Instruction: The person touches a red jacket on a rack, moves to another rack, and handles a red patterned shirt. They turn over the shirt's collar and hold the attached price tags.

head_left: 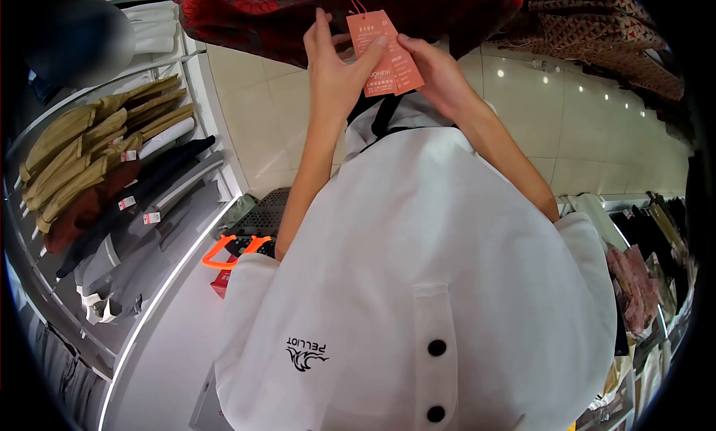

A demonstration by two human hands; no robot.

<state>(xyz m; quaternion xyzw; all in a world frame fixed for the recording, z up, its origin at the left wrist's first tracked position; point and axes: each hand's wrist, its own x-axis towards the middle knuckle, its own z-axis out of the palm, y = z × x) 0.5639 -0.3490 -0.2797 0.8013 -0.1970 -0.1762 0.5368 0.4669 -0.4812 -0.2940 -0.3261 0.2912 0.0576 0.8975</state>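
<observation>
At the top of the head view, a dark red patterned garment (246, 17) hangs in front of me. A salmon-coloured price tag (399, 69) with white print hangs from it on a red string; it looks like two overlapping cards fanned slightly apart. My left hand (332, 77) has its thumb on the tag's face, with its other fingers raised near the garment. On the opposite edge, my right hand (441, 80) pinches the tag between thumb and fingers. Some of the fingers behind the tag are hidden.
Shelving at left holds khaki, dark and grey folded clothes (74, 155) with small tags. A dark perforated basket (261, 211) and an orange handle (218, 253) are beside my left arm. More clothes hang on the right rack (634, 282) and top right (589, 28). Floor tiles (261, 118) are pale.
</observation>
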